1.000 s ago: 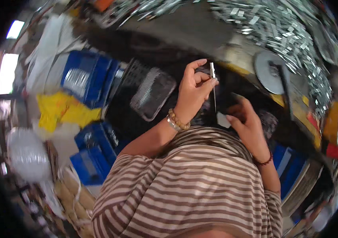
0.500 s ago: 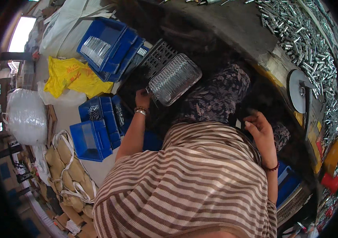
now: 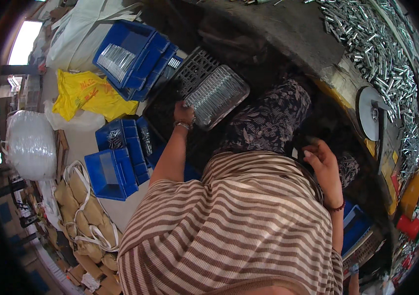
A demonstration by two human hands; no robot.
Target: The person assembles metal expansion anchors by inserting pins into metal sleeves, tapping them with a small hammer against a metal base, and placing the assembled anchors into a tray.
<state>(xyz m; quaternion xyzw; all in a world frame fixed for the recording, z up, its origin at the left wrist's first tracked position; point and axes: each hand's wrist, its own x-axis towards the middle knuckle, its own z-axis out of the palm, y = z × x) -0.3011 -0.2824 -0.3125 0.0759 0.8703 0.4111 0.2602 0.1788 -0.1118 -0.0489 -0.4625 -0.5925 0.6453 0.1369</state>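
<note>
My left hand [image 3: 184, 113] is at the left corner of a shallow metal tray [image 3: 245, 91], its fingers closed against the edge; whether they hold the rim or a small piece is hidden. Rows of thin silvery metal rods [image 3: 214, 96] fill the tray, which rests over a black perforated crate [image 3: 197, 69]. On the right, my right hand [image 3: 323, 162] hovers beside my patterned trouser leg [image 3: 273, 118]. Its fingers are bent, with thumb and forefinger close together near a dark, blurred spot; what they pinch, if anything, cannot be made out.
Blue bins [image 3: 135, 54] with metal pieces stand at the upper left, more blue bins [image 3: 111, 167] below them. A yellow plastic bag [image 3: 89, 96] lies between. To the right, a bench [image 3: 293, 34] bears a heap of metal pins [image 3: 381, 59] and a grey disc [image 3: 367, 113].
My left hand has moved slightly right and up against the tray's corner. My right hand has barely moved. A skin-coloured shape now shows at the lower right edge.
</note>
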